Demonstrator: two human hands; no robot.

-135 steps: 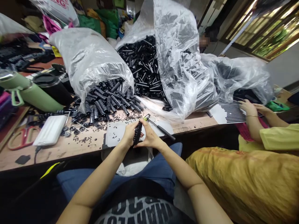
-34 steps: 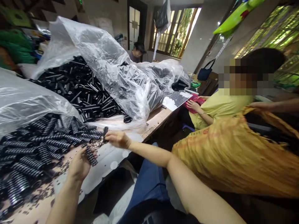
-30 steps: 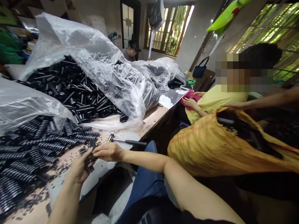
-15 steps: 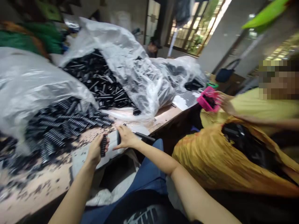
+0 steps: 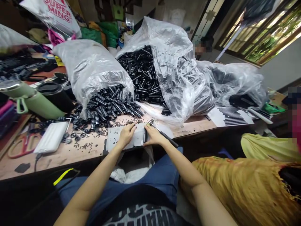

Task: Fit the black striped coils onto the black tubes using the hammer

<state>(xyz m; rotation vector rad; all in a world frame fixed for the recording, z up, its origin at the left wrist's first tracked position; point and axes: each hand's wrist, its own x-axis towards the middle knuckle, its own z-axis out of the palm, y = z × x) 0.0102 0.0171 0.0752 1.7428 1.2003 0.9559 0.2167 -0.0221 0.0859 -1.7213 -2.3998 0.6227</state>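
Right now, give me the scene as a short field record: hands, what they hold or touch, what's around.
left hand: flat on the white sheet, holding nothing visible
right hand: fingers on a black tube standing on the sheet
hammer: lying just beyond the right hand
near bag: spilling black ribbed parts
far bag: black tubes
table: scattered small black bits

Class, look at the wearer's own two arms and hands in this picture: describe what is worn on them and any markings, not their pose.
Both forearms are bare, with no sleeves reaching them in view. The left hand and right hand wear no gloves, and no rings, watch or bracelet can be made out. Below the arms show blue jeans and a dark top with pale block lettering.
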